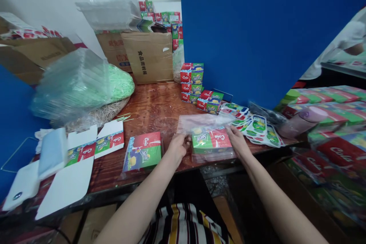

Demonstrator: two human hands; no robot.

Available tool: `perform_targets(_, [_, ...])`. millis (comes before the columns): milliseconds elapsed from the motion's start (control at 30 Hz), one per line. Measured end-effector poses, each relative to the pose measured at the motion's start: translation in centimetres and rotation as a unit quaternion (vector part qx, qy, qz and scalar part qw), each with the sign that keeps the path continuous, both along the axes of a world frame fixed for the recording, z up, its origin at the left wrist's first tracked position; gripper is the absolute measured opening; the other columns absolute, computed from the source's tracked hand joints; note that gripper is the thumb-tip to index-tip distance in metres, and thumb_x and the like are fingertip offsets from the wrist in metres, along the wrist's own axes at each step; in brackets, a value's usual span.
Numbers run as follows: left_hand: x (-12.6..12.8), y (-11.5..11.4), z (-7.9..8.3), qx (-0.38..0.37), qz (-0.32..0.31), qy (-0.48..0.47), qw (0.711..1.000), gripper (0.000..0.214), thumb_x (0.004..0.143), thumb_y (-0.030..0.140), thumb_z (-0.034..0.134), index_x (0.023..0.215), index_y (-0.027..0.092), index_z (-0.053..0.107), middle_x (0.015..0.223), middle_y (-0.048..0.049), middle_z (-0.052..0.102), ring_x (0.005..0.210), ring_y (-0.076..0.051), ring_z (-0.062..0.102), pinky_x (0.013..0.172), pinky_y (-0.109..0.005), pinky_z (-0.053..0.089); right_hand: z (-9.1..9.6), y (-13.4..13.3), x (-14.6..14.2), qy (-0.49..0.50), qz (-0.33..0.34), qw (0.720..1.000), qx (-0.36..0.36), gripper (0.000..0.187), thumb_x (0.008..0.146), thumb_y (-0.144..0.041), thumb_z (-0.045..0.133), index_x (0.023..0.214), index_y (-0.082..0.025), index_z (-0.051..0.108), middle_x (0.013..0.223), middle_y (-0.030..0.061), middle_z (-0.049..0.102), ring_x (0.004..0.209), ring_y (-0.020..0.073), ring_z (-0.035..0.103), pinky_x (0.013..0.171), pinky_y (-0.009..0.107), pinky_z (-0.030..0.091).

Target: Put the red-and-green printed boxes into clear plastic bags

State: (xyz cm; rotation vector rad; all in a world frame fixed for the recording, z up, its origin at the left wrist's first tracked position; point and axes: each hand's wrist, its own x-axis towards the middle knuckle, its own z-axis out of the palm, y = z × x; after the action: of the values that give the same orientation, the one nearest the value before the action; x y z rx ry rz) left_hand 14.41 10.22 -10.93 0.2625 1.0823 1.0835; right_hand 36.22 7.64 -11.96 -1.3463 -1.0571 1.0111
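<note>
Between my hands, at the table's front edge, lies a red and green Cola and Sprite box [210, 139] inside a clear plastic bag [197, 120]. The bag's loose end spreads over the table behind the box. My left hand [179, 148] is closed with curled fingers, pinching the bag at the box's left end. My right hand [238, 142] grips the box's right end through the film, fingers along its far corner. Left of my left hand, a second Cola and Sprite box [143, 151] lies flat, apparently wrapped in film.
Printed pouches [260, 127] lie in a pile at right, beside a pink bottle [303, 121]. Small boxes [192, 78] are stacked before a blue partition [243, 38]. Unfolded cartons [76, 175], a bag of green shreds [117, 84] and cardboard boxes [154, 57] occupy the left and back.
</note>
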Motion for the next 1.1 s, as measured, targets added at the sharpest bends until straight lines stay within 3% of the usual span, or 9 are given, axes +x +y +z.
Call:
perform_targets(100, [-0.9,-1.1,0.6,-0.009,-0.014,-0.026,1.000,0.015,0.083,0.009,0.060,0.070,0.013,0.054,0.054,0.0022,0.053,0.043,-0.005,0.049,0.041,-0.014,0.037,-0.6,-2.3,-0.4,0.009,-0.061,0.996,0.066,0.040,0.079,-0.056,0.066,0.090,-0.019,0.054,0.083,0.0012,0.060,0.073,0.0145,0.054,0.066,0.024,0.047])
perform_targets(167, [-1.5,-1.8,1.0,0.001,-0.022,-0.054,0.998,0.016,0.085,0.017,0.064,0.073,0.013,0.054,0.058,0.0014,0.055,0.048,-0.006,0.053,0.046,-0.015,0.043,-0.8,-3.9,-0.4,0.050,-0.056,0.994,0.076,0.040,0.078,-0.050,0.071,0.099,-0.020,0.054,0.088,0.0019,0.060,0.073,0.0139,0.055,0.065,0.023,0.047])
perform_targets(267, [-2.6,-2.9,1.2,0.040,-0.036,-0.108,0.993,0.018,0.080,0.019,0.071,0.077,0.014,0.054,0.067,-0.0001,0.060,0.060,-0.009,0.059,0.059,-0.019,0.051,-1.0,-5.8,0.1,0.119,-0.014,0.992,0.048,0.040,0.074,-0.044,0.077,0.099,-0.021,0.056,0.079,-0.0011,0.054,0.056,0.0088,0.046,0.048,0.019,0.038])
perform_targets(367, [-3.5,-3.7,1.3,0.097,-0.125,-0.108,0.981,0.032,0.065,0.008,0.079,0.088,0.014,0.057,0.080,-0.0016,0.064,0.069,-0.010,0.062,0.064,-0.019,0.049,-1.1,-7.2,1.0,0.151,0.034,0.988,0.014,0.036,0.073,-0.039,0.079,0.094,-0.021,0.056,0.075,-0.0026,0.050,0.053,0.0073,0.043,0.046,0.018,0.037])
perform_targets(467, [-3.9,-4.5,1.2,0.152,-0.201,-0.045,0.967,0.047,0.054,0.000,0.079,0.094,0.014,0.058,0.079,0.0010,0.062,0.067,-0.008,0.058,0.060,-0.018,0.043,-1.3,-7.8,1.6,0.112,0.065,0.991,0.015,0.034,0.073,-0.037,0.079,0.087,-0.019,0.055,0.075,-0.0008,0.052,0.061,0.0103,0.050,0.056,0.022,0.044])
perform_targets(567, [-3.9,-5.0,1.0,0.207,-0.221,0.017,0.953,0.040,0.054,0.006,0.079,0.087,0.014,0.058,0.070,0.0035,0.057,0.061,-0.007,0.053,0.058,-0.019,0.039,-2.0,-7.8,1.8,0.028,0.077,0.996,0.034,0.032,0.075,-0.040,0.077,0.081,-0.018,0.054,0.071,-0.0002,0.052,0.064,0.0126,0.052,0.062,0.024,0.045])
perform_targets(800, [-3.6,-4.6,-1.0,0.304,-0.223,0.138,0.916,0.029,0.058,0.012,0.074,0.078,0.015,0.054,0.066,0.0038,0.056,0.061,-0.008,0.051,0.059,-0.020,0.037,-5.5,-6.6,1.6,-0.113,0.046,0.991,0.060,0.032,0.078,-0.044,0.071,0.076,-0.019,0.051,0.071,0.0001,0.051,0.065,0.0141,0.050,0.063,0.026,0.043])
perform_targets(967, [-3.5,-4.0,-2.9,0.310,-0.207,0.204,0.905,0.017,0.057,0.008,0.066,0.068,0.014,0.053,0.062,0.0038,0.054,0.059,-0.008,0.048,0.057,-0.019,0.036,-5.6,-6.3,1.7,-0.051,0.053,0.997,0.015,0.039,0.069,-0.049,0.076,0.073,-0.019,0.051,0.069,-0.0001,0.050,0.063,0.0145,0.050,0.062,0.027,0.048])
perform_targets(1100, [-3.1,-3.5,-4.7,0.324,-0.158,0.262,0.895,0.018,0.058,0.005,0.060,0.072,0.014,0.056,0.061,0.0050,0.053,0.058,-0.009,0.051,0.061,-0.020,0.043,-6.1,-5.9,2.3,-0.019,0.041,0.999,-0.004,0.038,0.068,-0.049,0.074,0.076,-0.019,0.053,0.072,0.0010,0.052,0.063,0.0149,0.052,0.060,0.028,0.050])
